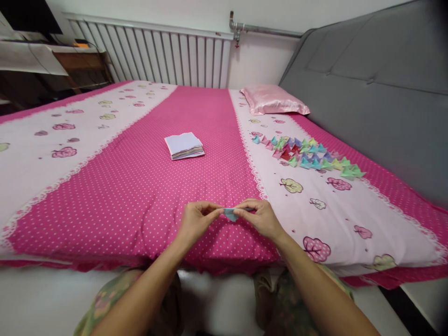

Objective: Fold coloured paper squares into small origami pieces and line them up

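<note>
Pale-blue paper piece [230,214], one: above near edge of pink bed cover [140,205], pinched tight between thumb and fingers of left hand [196,219] and right hand [263,218]. Beyond: paper stack [184,143]. Rightward: multicoloured folded-paper shapes [305,163], grouped; pink pillow [275,99].
</note>
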The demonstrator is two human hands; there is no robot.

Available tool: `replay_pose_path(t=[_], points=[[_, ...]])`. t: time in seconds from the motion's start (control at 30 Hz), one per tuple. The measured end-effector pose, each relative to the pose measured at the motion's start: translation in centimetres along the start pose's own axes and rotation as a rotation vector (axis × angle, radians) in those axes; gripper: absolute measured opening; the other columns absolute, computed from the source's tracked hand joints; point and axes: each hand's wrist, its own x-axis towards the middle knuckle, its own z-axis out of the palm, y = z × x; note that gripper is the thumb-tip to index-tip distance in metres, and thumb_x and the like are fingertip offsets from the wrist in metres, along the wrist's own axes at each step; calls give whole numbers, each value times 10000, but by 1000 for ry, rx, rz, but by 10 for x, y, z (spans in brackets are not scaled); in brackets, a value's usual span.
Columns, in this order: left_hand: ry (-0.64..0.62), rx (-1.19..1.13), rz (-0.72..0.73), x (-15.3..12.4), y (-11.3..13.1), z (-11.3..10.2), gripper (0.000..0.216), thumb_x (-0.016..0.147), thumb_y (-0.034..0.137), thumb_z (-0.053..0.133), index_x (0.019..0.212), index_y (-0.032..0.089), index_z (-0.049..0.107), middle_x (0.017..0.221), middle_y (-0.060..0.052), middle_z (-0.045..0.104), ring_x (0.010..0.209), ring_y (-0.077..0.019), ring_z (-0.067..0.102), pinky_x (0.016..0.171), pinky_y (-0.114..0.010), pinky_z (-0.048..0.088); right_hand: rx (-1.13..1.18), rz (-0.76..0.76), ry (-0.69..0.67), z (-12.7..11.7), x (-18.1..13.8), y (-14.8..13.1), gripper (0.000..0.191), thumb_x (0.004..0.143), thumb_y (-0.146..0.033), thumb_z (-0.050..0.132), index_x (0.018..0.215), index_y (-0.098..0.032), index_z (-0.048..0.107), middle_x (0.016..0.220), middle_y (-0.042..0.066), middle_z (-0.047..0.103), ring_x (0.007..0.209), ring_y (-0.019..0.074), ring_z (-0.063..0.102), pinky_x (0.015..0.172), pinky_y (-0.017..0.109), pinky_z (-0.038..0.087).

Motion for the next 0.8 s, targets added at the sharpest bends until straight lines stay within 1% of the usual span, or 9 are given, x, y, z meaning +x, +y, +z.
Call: replay_pose_path(t=[0.17,0.37,0.67,0.8], points=[[28,24,8,-1,0,-3,172,660,321,665,689,154,693,613,-35,676,535,-125,577,494,-213,415,-6,10,19,-1,1,1,111,736,-261,631,746,-184,711,698,28,695,648,160,625,618,258,471],[52,-13,6,0,-2,-2,186,625,327,691,627,145,656,568,-22,641,501,-110,551,471,-205,402,-19,3,26,-1,0,1,128,739,-270,621,758,-183,712,707,35,698,656,170,629,625,273,475],[45,-19,0,0,-1,-2,179,619,303,692,621,133,636,564,-26,623,503,-106,542,481,-208,409,-15,-3,24,-1,1,2,124,739,-256,623,761,-170,709,707,35,693,655,170,624,625,281,472],[26,-23,-12,-2,4,-1,129,635,254,659,629,128,631,580,-32,628,517,-107,556,495,-207,428,-11,-1,27,-1,1,3,134,742,-262,617,771,-167,706,713,38,693,660,172,625,629,287,481]])
